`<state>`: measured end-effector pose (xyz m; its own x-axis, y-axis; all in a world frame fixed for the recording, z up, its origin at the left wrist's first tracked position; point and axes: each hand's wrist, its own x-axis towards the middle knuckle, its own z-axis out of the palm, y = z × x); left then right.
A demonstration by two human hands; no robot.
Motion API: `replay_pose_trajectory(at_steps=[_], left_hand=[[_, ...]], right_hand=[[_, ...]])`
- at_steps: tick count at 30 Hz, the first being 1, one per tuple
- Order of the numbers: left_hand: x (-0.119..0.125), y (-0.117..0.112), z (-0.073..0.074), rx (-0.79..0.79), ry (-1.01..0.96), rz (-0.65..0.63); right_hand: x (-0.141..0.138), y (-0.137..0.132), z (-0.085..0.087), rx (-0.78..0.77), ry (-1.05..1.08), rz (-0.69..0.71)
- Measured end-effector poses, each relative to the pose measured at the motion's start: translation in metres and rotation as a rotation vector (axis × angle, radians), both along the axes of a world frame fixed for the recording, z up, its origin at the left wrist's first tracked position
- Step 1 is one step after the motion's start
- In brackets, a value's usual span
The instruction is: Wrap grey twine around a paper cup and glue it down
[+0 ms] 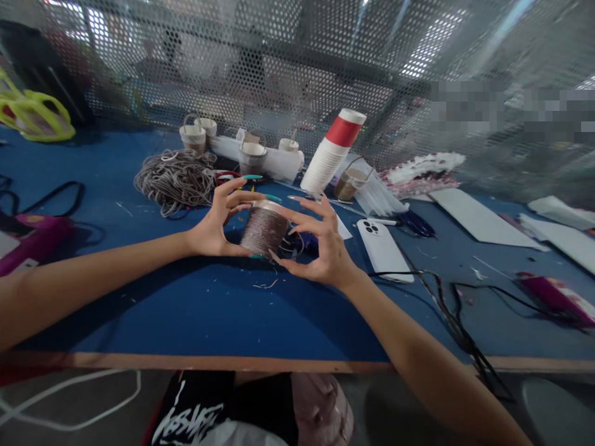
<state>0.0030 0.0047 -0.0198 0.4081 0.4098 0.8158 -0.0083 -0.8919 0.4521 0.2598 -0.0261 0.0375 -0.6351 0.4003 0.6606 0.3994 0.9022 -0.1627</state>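
Note:
A paper cup (264, 230) wrapped round with grey-brown cord lies tilted between my two hands above the blue tabletop. My left hand (211, 226) grips it from the left, fingers over the top and thumb below. On the other side, my right hand (323, 244) has its fingers and thumb at the cup's right end, curved about it. Just behind my left hand lies a tangled pile of grey cord (175, 179). A dark blue object (307, 243), partly hidden, sits behind my right fingers.
A leaning stack of white paper cups (332, 152) stands behind, near several small cord-wrapped cups (253, 158). To the right lie a white phone (385, 253), black cables (458, 310) and a magenta tool (553, 294). Perforated metal mesh (279, 56) rises along the back.

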Motion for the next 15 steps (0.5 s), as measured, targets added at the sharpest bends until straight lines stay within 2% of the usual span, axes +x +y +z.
replay_pose_trajectory(at_steps=[9,15], left_hand=[[-0.0002,-0.0011,0.0055,-0.006,-0.016,-0.054],[-0.002,-0.0004,0.0052,-0.016,-0.035,-0.009]], right_hand=[[0.0003,-0.0026,-0.0028,0.063,0.109,0.006],[0.0023,-0.0037,-0.0019,0.005,0.15,-0.054]])
